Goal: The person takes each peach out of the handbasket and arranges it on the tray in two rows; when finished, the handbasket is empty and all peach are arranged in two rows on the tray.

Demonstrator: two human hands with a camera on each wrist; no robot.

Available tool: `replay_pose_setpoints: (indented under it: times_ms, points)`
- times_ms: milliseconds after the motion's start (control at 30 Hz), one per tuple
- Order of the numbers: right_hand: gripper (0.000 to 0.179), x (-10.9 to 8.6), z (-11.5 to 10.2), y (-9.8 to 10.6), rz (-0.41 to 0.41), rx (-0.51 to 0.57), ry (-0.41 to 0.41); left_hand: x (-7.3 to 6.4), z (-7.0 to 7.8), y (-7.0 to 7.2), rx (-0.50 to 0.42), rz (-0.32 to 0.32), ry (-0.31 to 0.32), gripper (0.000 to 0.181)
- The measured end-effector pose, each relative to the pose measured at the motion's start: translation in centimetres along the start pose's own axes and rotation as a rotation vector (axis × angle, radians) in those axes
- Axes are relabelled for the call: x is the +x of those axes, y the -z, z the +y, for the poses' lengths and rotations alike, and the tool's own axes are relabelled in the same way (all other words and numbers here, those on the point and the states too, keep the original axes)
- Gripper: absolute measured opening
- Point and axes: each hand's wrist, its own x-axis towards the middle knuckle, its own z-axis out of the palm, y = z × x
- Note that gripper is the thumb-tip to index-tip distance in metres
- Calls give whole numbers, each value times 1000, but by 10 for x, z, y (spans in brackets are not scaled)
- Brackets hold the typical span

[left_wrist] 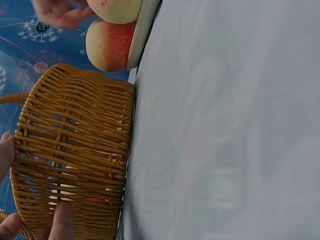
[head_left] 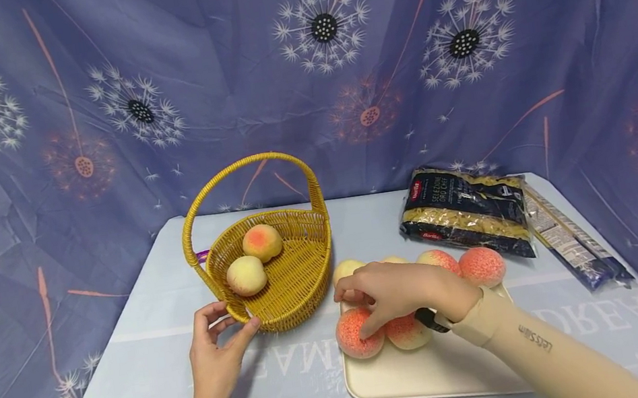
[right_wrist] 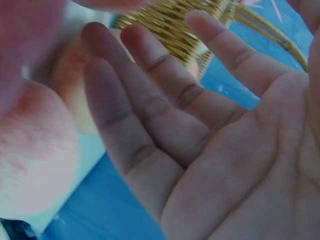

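A yellow woven basket (head_left: 304,313) with a tall arched handle stands on the table, two peaches (head_left: 247,276) inside. My left hand (head_left: 218,349) holds the basket's near left rim, thumb on the edge and fingers along the woven side (left_wrist: 75,140). To the right lies a cream tray (head_left: 429,374) bearing several red-and-yellow peaches. Over its left part hovers my right hand (head_left: 399,290), its thumb close to the front left peach (head_left: 353,335). In the right wrist view the right hand's fingers (right_wrist: 155,105) are extended, with nothing in the palm. That hand partly hides the peaches behind it.
Behind the tray, a black bag of pasta (head_left: 464,212) lies at the back right. Beside it are long narrow packets (head_left: 572,235). A small purple item (head_left: 202,256) shows behind the basket's left side. A patterned cloth (head_left: 251,65) hangs behind the table.
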Motion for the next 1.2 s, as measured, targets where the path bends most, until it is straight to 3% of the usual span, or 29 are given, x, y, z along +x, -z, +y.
replay_pose_setpoints:
  times_ms: [267, 400, 800, 967, 1200]
  points:
    - [62, 20, -7, 26, 39, 169, 51, 1, 0, -2, -3, -2, -9, 64]
    - [69, 39, -11, 32, 81, 190, 64, 2, -1, -3, -1, 1, -8, 63]
    - [75, 118, -28, 41, 141, 88, 125, 2, 1, -2, 19, 8, -2, 57]
    - [77, 149, -38, 35, 141, 73, 99, 1, 1, 0, 41, 17, 4, 56]
    - [77, 179, -49, 29, 122, -34, 77, 2, 0, 0, 25, 13, -2, 57]
